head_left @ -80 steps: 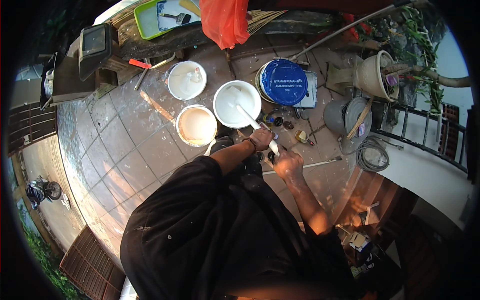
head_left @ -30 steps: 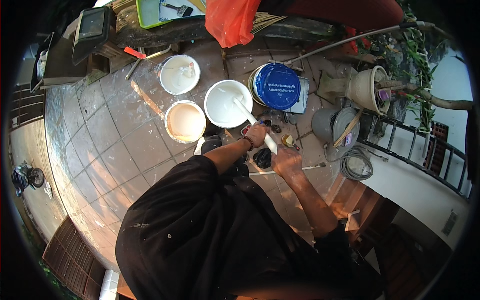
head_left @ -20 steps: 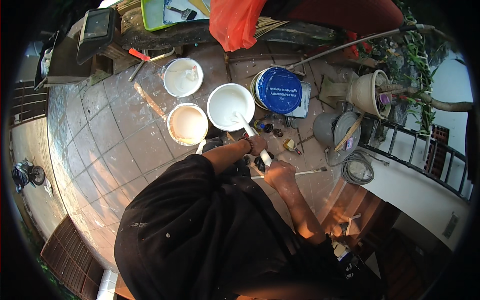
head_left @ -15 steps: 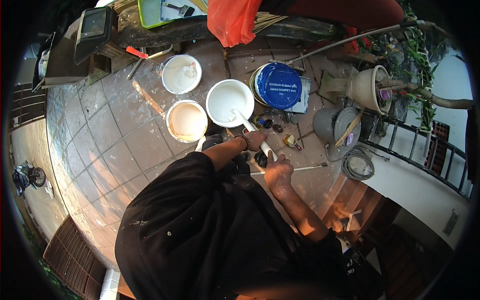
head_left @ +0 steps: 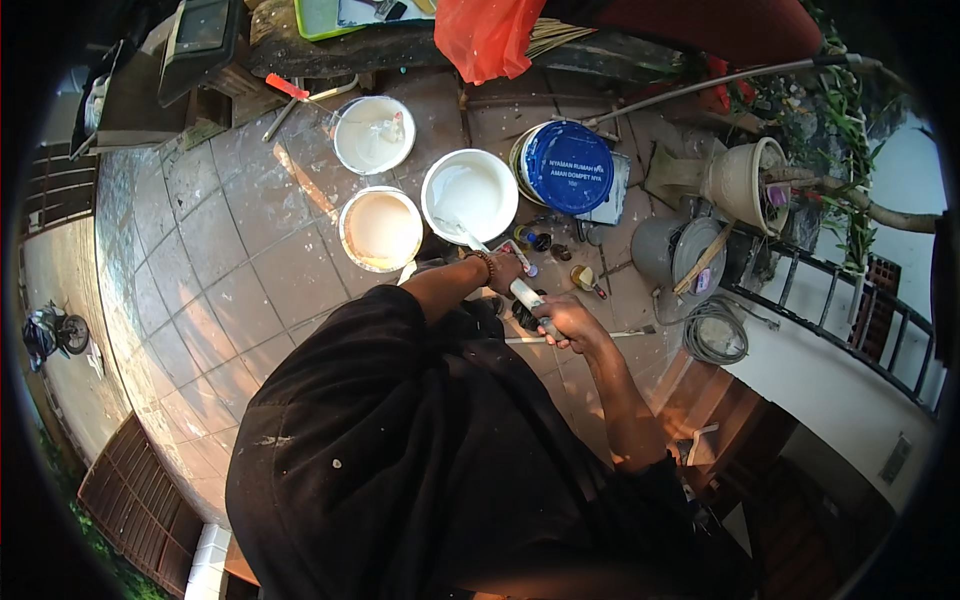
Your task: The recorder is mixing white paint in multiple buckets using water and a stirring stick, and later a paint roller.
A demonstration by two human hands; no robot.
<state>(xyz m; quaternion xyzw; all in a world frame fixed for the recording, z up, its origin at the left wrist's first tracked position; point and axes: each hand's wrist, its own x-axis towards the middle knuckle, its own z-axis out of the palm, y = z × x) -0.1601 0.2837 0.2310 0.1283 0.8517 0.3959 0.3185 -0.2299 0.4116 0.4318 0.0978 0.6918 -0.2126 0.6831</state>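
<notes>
While our left hand (head_left: 507, 271) and right hand (head_left: 572, 321) wrap around the white stick (head_left: 524, 293), we hold its long axis diagonally, far end pointing into the white bucket (head_left: 426, 196), near end pointing rightward and back toward us.

Loose black top (head_left: 420, 450), roughly elbow-length sleeves (head_left: 380, 322), pale smear (head_left: 275, 440), light dot (head_left: 337, 463); beaded bracelet (head_left: 487, 265) by left hand (head_left: 507, 273), probably brown.
</notes>
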